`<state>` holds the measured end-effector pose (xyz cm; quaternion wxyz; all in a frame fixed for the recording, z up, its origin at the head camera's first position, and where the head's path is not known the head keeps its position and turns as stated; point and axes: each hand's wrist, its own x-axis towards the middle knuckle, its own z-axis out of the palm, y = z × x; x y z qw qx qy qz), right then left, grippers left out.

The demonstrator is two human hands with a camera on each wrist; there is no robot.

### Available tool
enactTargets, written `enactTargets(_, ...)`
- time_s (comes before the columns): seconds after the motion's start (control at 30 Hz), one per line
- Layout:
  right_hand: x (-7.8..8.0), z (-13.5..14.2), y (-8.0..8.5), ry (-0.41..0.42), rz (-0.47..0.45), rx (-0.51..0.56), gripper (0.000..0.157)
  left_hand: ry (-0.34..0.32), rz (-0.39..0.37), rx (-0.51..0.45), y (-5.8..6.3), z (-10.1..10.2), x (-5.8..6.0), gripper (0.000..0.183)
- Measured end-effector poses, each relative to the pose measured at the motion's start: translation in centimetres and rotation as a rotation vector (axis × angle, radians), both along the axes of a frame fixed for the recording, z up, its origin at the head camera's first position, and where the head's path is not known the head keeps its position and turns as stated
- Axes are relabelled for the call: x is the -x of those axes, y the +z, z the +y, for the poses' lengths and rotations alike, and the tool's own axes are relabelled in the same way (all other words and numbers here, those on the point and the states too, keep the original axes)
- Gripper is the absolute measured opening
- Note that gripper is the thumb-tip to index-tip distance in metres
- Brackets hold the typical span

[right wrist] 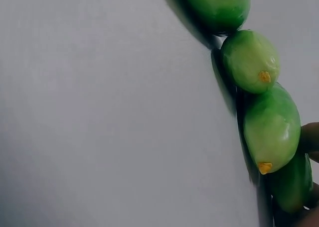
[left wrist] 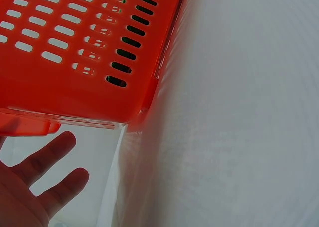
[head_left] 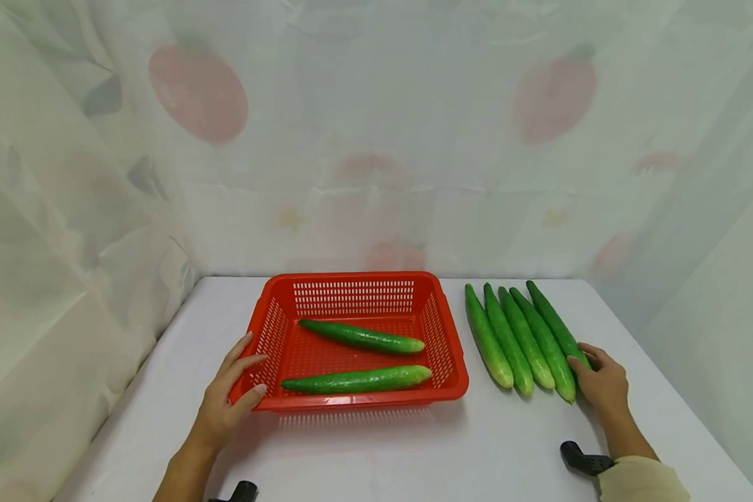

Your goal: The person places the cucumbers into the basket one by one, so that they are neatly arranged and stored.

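Cucumbers [head_left: 525, 338] lie in two spots: five are in a row on the white table [head_left: 414, 453], to the right of a red plastic basket [head_left: 358, 402], and two are inside it, lying crosswise with a gap between them. The right hand [head_left: 602, 383] is at the near end of the last cucumber [head_left: 555, 321] on the right side of the row, with its thumb on one side and its fingers on the other, pinching it. The left hand [head_left: 226, 401] is at the left side of the basket, with its fingers spread wide and its thumb over the near corner of the rim. Only the head view shows the whole row and both cucumbers in the basket. The left wrist view looks up at the basket from low down, so it shows the long holes in its side, with tiny bits of green behind a few, and two fingers spread apart below the rim. The right wrist view shows the pale, round near ends close up, and two have little yellow tips. There, only bits of the right hand's fingers peek in at the edge.
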<state>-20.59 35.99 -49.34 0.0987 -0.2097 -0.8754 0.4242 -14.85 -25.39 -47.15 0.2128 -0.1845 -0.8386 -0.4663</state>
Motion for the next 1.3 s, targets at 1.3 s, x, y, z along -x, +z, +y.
enactTargets(1.3,-3.3,-0.4,6.3,-0.121,0.218,0.328,0.049,0.001,-0.015,-0.013,0.1,0.0,-0.1,0.038)
